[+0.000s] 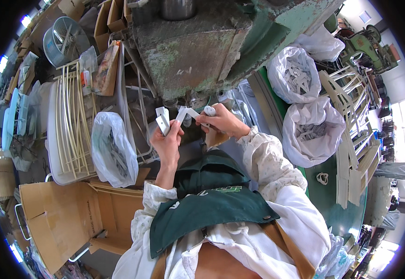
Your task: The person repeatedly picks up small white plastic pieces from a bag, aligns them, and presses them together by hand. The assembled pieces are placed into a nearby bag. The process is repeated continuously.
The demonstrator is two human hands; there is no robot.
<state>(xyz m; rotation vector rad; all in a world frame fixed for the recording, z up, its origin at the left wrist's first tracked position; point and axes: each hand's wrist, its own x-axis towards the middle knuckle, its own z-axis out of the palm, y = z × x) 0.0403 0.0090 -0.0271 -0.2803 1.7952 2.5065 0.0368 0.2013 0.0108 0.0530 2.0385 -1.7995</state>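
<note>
My left hand is closed around flat white strip-like pieces with small holes, which stick up past the fingers. Between both hands is an angled white bracket, bent like an elbow. The fingers of my right hand pinch near its right end. A white rounded piece shows at the top of that hand; I cannot tell whether it is a separate part. Just beyond my hands stands a worn green machine, its lower working end close to the bracket.
A white bag of metal pieces sits to the left, beside a bin of long cream rods. Two more filled bags stand on the green table at right, near stacked cream frames. An open cardboard box lies lower left.
</note>
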